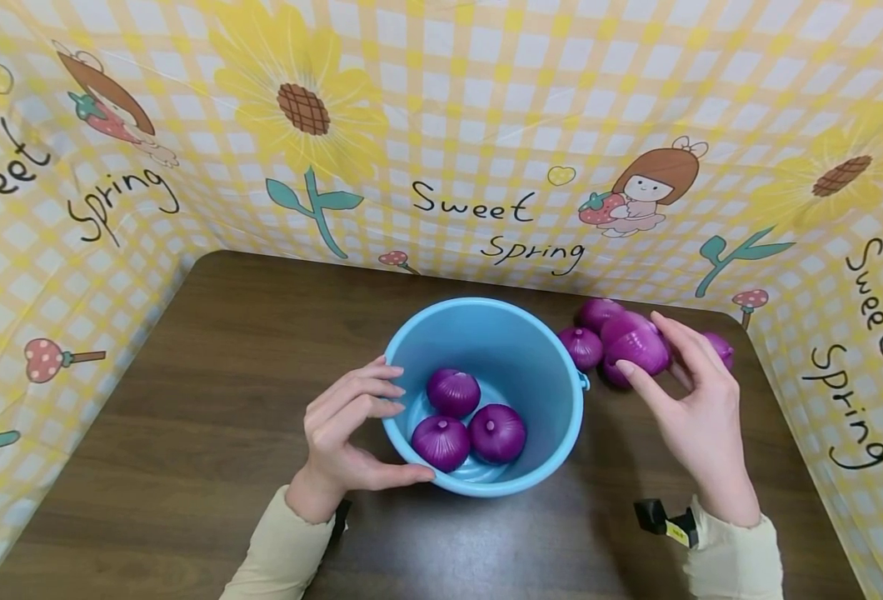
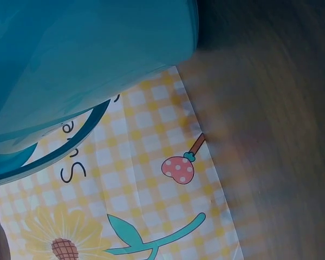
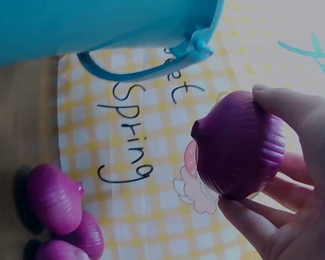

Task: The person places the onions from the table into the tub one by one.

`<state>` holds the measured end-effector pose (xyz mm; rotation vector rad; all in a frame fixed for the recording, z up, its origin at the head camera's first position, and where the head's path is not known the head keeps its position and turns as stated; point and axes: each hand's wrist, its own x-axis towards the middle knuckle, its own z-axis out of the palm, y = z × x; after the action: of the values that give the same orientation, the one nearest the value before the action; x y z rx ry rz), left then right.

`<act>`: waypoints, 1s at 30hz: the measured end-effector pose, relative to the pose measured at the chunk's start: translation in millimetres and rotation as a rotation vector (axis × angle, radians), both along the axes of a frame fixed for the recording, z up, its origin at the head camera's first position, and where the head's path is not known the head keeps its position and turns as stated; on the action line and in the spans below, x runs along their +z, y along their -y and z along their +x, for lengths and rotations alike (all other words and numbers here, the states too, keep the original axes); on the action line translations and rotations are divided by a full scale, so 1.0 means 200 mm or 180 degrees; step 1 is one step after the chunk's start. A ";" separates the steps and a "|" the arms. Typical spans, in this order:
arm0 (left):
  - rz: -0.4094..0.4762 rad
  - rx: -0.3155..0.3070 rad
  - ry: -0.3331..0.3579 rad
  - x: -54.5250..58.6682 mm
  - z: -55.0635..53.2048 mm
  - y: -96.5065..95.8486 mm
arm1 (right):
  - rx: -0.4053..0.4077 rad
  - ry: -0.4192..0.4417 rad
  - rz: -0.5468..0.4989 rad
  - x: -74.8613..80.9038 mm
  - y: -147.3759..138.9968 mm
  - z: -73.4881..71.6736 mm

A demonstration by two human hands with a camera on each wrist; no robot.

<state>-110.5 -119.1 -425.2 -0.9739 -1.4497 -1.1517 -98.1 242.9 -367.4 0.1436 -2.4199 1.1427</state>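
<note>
A light blue bucket (image 1: 486,346) stands on the table, its mouth facing up toward the head camera. Inside it lie three purple onions (image 1: 497,433). My left hand (image 1: 344,442) grips the bucket's left rim, the fingertips over the edge and the thumb along the front. Right of the bucket, my right hand (image 1: 700,408) holds another purple onion (image 1: 636,342) between thumb and fingers. In the right wrist view this held onion (image 3: 241,146) appears raised above the others, its stem end toward the bucket (image 3: 97,27).
Several more purple onions (image 1: 580,347) lie on the brown table (image 1: 209,400) at the back right, partly behind the held one. A checked cloth (image 1: 426,108) with flowers and lettering walls the table at the back and sides. The bucket's blue handle (image 3: 135,75) hangs at its far side.
</note>
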 end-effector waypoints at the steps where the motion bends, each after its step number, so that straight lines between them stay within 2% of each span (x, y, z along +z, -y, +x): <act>1: 0.0004 0.0004 -0.0005 0.00 0.00 0.00 | 0.0005 -0.0007 0.0003 0.01 0.01 0.00; 9: -0.0006 0.0009 0.0003 0.01 0.00 0.00 | 0.0116 -0.0151 -0.0050 0.05 0.06 0.01; 17: -0.0014 0.0006 0.0004 0.01 0.00 0.00 | 0.0215 -0.0354 -0.0078 0.13 0.14 0.05; 24: 0.0006 -0.0013 -0.0001 0.02 0.00 0.00 | 0.0324 -0.0434 -0.0099 0.09 0.12 0.04; 30: 0.0010 -0.0005 0.0007 0.02 0.00 0.00 | 0.0398 -0.0461 -0.0140 0.10 0.14 0.04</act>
<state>-110.9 -119.1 -422.0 -0.9722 -1.4487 -1.1561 -89.4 214.6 -348.0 0.3556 -2.2835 1.1956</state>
